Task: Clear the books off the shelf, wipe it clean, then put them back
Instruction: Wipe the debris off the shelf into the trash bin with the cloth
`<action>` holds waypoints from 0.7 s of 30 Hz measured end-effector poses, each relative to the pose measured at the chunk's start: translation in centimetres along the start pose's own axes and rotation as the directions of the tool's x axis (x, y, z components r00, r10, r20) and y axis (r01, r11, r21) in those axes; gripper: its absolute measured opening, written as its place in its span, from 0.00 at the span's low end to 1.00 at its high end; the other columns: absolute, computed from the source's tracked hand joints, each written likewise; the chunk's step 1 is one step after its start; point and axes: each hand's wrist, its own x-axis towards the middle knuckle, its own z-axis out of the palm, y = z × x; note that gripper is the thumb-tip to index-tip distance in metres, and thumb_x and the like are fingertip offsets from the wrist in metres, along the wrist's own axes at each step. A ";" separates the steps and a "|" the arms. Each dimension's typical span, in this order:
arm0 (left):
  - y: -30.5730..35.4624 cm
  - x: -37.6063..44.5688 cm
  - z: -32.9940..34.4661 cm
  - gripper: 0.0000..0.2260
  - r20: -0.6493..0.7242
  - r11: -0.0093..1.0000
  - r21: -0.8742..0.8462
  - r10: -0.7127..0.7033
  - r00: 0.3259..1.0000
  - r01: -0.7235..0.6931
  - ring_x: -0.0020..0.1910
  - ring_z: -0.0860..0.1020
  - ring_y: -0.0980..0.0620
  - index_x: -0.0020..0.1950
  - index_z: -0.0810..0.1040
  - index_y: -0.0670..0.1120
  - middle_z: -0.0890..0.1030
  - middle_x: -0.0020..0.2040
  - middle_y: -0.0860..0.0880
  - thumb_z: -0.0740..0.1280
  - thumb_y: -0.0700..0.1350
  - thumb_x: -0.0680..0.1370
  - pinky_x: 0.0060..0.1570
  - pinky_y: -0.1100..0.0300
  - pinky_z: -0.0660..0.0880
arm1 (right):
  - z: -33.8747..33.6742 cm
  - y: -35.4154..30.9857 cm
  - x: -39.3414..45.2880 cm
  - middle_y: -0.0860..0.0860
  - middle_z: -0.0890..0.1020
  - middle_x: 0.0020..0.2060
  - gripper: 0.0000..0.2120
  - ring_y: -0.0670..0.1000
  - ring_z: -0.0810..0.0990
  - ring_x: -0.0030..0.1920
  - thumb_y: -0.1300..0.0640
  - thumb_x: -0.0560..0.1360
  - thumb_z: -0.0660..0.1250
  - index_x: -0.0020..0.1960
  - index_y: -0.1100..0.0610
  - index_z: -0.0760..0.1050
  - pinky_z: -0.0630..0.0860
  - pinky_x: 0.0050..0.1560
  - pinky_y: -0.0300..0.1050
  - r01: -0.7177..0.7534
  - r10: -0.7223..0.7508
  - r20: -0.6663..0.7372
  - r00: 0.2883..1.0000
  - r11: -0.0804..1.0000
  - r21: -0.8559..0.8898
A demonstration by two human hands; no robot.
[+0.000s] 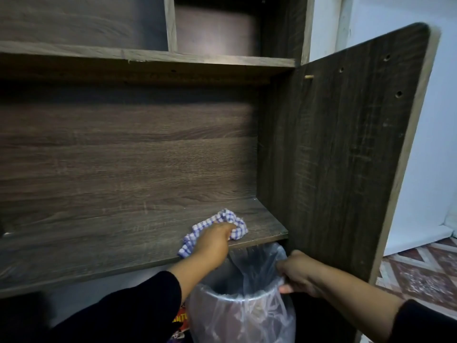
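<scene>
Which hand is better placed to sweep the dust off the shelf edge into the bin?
Left. The left hand already grips the checked cloth on the shelf near its front edge; the right hand holds the lined bin below.

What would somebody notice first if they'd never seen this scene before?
Most striking is the blue-and-white checked cloth, gripped by the left hand on the dark wooden shelf near its right front edge. Just below that edge, the right hand holds the rim of a bin lined with a clear plastic bag. No books stand on the shelf.
</scene>
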 end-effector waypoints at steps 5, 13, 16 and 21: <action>4.3 0.2 1.1 0.18 0.073 0.982 -0.151 0.126 0.989 -0.114 0.55 0.77 0.44 0.70 0.71 0.50 0.77 0.63 0.39 0.55 0.39 0.82 0.55 0.56 0.73 | 0.0 0.0 0.4 0.56 0.79 0.37 0.06 0.52 0.80 0.37 0.68 0.75 0.61 0.42 0.60 0.70 0.79 0.38 0.45 -0.018 0.018 0.014 1.000 1.000 -0.021; 4.6 3.4 -2.1 0.20 -0.193 0.973 -0.230 -0.013 0.981 -0.033 0.65 0.73 0.42 0.72 0.67 0.43 0.73 0.67 0.40 0.55 0.34 0.80 0.63 0.54 0.69 | -0.3 0.5 1.2 0.56 0.79 0.37 0.03 0.50 0.79 0.34 0.66 0.76 0.61 0.44 0.61 0.70 0.78 0.28 0.40 -0.030 0.030 0.002 1.000 0.999 -0.010; 4.8 4.1 -1.9 0.23 -0.054 0.971 -0.237 0.000 0.999 -0.013 0.74 0.60 0.42 0.78 0.50 0.50 0.55 0.78 0.42 0.52 0.43 0.84 0.73 0.53 0.59 | -0.1 0.7 1.8 0.57 0.80 0.38 0.05 0.50 0.80 0.33 0.66 0.75 0.61 0.51 0.62 0.73 0.78 0.25 0.39 -0.048 0.048 0.009 0.999 0.999 -0.013; 3.0 4.1 -3.1 0.18 0.104 0.959 -0.284 0.009 0.995 0.021 0.60 0.74 0.49 0.69 0.72 0.41 0.73 0.68 0.42 0.55 0.33 0.81 0.48 0.72 0.71 | 0.2 1.3 2.5 0.55 0.79 0.37 0.04 0.49 0.79 0.31 0.67 0.75 0.61 0.46 0.60 0.71 0.76 0.23 0.38 -0.050 0.050 -0.006 0.999 0.999 0.005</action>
